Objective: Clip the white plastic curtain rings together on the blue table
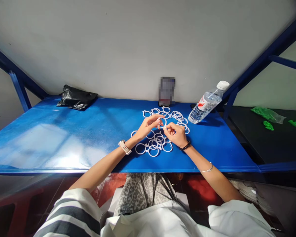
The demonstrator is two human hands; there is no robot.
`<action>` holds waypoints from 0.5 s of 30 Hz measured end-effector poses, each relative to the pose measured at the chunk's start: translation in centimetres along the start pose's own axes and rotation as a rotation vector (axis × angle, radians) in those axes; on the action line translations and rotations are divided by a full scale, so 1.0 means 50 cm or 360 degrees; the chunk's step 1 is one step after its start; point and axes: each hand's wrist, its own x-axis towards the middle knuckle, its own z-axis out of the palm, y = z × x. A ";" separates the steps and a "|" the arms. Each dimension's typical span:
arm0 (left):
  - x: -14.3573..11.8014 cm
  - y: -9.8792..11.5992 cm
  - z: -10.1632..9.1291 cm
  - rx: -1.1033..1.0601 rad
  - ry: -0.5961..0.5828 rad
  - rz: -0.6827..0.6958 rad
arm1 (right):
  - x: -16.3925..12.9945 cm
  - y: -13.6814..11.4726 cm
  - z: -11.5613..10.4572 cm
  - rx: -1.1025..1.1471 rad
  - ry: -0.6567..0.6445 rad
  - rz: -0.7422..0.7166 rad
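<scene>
My left hand point(148, 126) and my right hand point(177, 134) meet above the blue table, with a white curtain ring point(166, 122) between them. The thumb and fingers of my left hand close on the ring's left side. At its lower right, my right hand pinches the ring near its small eyelet, which my fingers partly hide. More white curtain rings point(153, 150) with little eyelets lie in a loose, overlapping cluster below my hands. Another group of rings point(177, 116) is spread on the table beyond them.
The blue table point(108, 121) meets a grey wall at the back. A water bottle point(207, 102) stands at the right, and a phone point(166, 92) leans on the wall. A black plastic bag point(76, 97) lies at the back left. Green pieces point(266, 113) in clear plastic lie on a dark surface.
</scene>
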 end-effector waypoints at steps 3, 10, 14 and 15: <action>-0.001 0.001 -0.001 0.0007 -0.0006 -0.0017 | 0.000 0.002 0.001 -0.0035 0.0021 -0.0012; 0.000 -0.004 -0.005 0.0096 -0.0037 0.0000 | 0.002 0.003 0.001 -0.0065 0.0057 -0.0013; 0.002 -0.010 -0.007 0.0264 -0.0062 0.0061 | 0.002 0.004 0.000 -0.0072 0.0048 -0.0020; 0.002 -0.012 -0.007 0.0308 -0.0073 0.0072 | 0.002 0.005 0.000 -0.0072 0.0035 -0.0016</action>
